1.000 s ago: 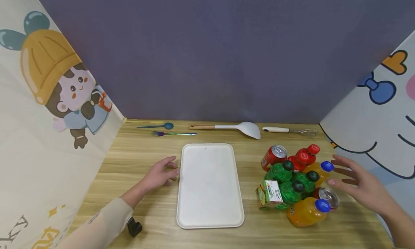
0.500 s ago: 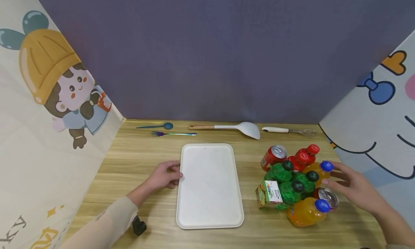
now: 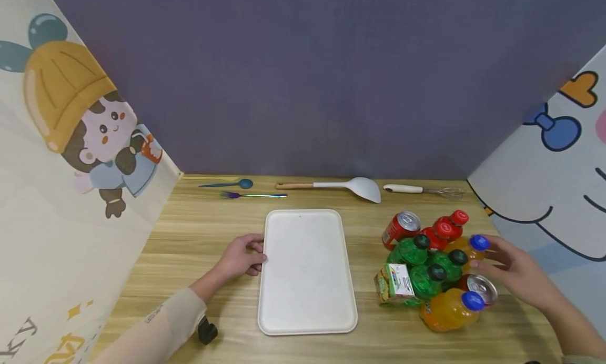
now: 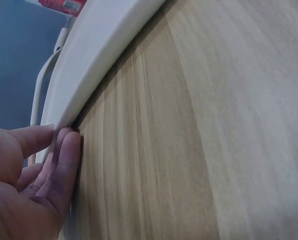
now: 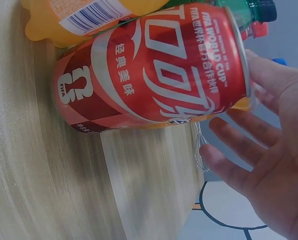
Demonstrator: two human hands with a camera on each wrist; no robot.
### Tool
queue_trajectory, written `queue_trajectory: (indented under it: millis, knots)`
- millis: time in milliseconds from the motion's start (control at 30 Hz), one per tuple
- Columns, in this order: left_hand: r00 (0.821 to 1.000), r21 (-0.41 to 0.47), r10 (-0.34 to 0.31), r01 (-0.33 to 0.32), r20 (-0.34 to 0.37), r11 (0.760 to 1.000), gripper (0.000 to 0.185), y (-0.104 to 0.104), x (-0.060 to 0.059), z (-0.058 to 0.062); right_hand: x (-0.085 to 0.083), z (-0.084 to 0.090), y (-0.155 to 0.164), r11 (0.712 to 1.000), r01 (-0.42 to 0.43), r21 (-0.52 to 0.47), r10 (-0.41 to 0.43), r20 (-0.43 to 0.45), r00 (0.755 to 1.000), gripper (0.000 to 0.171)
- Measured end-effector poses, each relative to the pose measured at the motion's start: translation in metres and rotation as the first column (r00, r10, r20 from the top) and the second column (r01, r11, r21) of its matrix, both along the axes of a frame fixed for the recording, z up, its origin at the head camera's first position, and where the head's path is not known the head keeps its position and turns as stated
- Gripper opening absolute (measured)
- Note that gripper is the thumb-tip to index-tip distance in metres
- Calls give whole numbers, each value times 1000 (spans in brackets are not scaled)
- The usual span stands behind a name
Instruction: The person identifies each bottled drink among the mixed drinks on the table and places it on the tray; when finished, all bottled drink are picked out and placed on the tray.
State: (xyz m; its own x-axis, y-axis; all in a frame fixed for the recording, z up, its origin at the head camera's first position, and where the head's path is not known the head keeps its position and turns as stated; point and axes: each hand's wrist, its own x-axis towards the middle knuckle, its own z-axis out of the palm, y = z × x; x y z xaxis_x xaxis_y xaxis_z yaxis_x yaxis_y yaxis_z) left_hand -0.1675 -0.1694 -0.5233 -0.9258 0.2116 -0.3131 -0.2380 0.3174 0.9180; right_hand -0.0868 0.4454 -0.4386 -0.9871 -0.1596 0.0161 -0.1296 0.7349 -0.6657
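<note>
At the left edge of the white tray (image 3: 305, 272), my left hand (image 3: 240, 257) pinches the rim. In the left wrist view, its thumb lies on the rim and its other fingers curl below. On the right, my right hand (image 3: 521, 274) holds the rear orange soda bottle (image 3: 475, 254) with the blue cap, thumb in front and fingers around the far side. Much of that bottle is hidden in the right wrist view by a red cola can (image 5: 159, 70) that stands just before the hand. The front orange soda bottle (image 3: 450, 311) stands nearer the table's front.
Green bottles (image 3: 426, 281), red-capped bottles (image 3: 437, 234), another cola can (image 3: 400, 231) and a juice carton (image 3: 393, 285) crowd around the held bottle. Along the back wall lie a spoon (image 3: 245, 183), a fork (image 3: 255, 195), a spatula (image 3: 363, 188) and a whisk (image 3: 407, 189).
My left hand has moved right onto the tray's rim and taken hold of it. My right hand has moved left and closed around the rear orange bottle. The tray and drinks stand still.
</note>
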Motion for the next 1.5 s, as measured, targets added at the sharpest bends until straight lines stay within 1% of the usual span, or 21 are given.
queue_trajectory:
  millis: [133, 367, 500, 667, 867, 1100, 1267, 1500]
  knots:
    - [1000, 1, -2, 2, -15, 1000, 64, 2, 1, 2, 0, 0, 1, 1000, -9, -24, 9, 2, 1000, 59]
    - [1000, -5, 1, -1, -7, 1000, 65, 1, 3, 2, -3, -3, 1, 1000, -4, -3, 4, 6, 1000, 61]
    - [1000, -12, -4, 4, 1, 1000, 65, 2, 3, 3, -3, -5, 0, 1000, 8, -3, -8, -16, 1000, 61]
    - [1000, -21, -5, 5, 8, 1000, 66, 2, 3, 2, -3, -7, -2, 1000, 17, -14, -18, -68, 998, 59]
    - [1000, -24, 4, -4, 1, 1000, 64, 2, 2, -1, -1, -7, -4, 998, 70, -4, -70, -112, 991, 57]
    - [1000, 2, 7, -7, 0, 1000, 65, 2, 1, 1, -2, -8, 1, 993, 98, -60, -106, -147, 983, 55]
    - [1000, -12, 21, -21, -10, 1000, 64, 1, 0, 4, -2, -5, 3, 990, 120, -79, -132, -169, 977, 54]
    - [1000, -10, 24, -24, 1, 1000, 64, 4, 1, 5, 2, 6, 4, 970, 241, -20, -241, -165, 956, 56]
